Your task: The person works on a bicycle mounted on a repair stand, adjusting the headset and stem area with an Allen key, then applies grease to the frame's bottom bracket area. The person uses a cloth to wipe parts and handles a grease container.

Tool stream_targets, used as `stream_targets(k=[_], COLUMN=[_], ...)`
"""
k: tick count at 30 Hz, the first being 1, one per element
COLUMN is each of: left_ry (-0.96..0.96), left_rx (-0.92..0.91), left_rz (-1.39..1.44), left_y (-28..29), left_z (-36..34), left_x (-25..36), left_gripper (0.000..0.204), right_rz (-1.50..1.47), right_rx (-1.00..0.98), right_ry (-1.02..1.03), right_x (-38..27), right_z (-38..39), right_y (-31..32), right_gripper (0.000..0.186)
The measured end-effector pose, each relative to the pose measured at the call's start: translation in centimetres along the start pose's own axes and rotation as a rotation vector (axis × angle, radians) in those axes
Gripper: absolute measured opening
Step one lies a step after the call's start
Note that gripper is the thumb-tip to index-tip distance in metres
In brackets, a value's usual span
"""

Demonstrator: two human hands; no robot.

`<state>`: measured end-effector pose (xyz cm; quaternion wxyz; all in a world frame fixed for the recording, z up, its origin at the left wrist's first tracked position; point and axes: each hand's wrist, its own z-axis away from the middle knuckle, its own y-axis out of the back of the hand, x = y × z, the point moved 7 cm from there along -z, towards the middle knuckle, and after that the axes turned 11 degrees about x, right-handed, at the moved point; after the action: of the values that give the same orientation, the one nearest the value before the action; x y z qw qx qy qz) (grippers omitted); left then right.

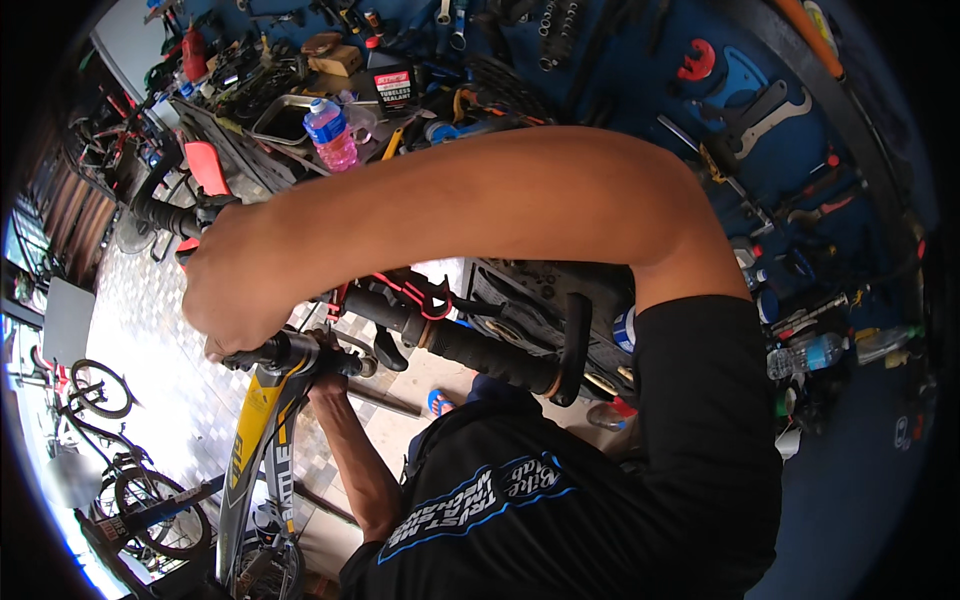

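A bicycle frame point(252, 425) in grey and yellow stands at lower left, its head tube end point(285, 350) between my hands. My right arm reaches across the view, and my right hand point(238, 285) is closed in a fist above the head tube; what it grips is hidden. My left hand point(326, 372) comes from below with its fingers curled around a dark part beside the head tube, too shaded to name. To the right of my hands hangs a handlebar point(400, 318) with a black rubber grip point(495, 362), a black brake lever point(575, 350) and red cables point(430, 298).
Beyond my right arm is a cluttered bench with a bottle of pink liquid point(330, 135), a black bottle point(394, 90) and a metal tray point(280, 122). Tools hang on a blue wall, including a large metal wrench point(775, 120). Another bicycle point(150, 500) stands at far left.
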<state>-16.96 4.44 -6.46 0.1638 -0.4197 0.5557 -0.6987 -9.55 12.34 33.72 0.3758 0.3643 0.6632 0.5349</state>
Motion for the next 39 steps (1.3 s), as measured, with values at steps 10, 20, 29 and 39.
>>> stream_targets(k=[10,20,29,39], left_ry=[-0.069,0.115,0.106,0.014], left_rx=[-0.068,0.225,0.230,0.195], left_rz=[-0.025,-0.073,-0.088,-0.034], left_y=[-1.2,0.5,-2.6,1.1], left_z=[0.3,0.7,1.0,1.2], left_x=[-0.2,-0.1,-1.2,0.3], left_gripper=[0.033,0.040,0.041,0.040], right_rz=[-0.300,-0.272,-0.274,0.014], right_rx=[0.847,1.065,1.128,0.728], right_ry=[-0.881,-1.130,-1.461,-1.045], right_x=[21.7,18.6,21.1,17.1], right_z=[34.9,40.5,46.4,34.3], right_y=[-2.0,-24.5,-23.5,-18.3], right_gripper=[0.051,0.118,0.087,0.012])
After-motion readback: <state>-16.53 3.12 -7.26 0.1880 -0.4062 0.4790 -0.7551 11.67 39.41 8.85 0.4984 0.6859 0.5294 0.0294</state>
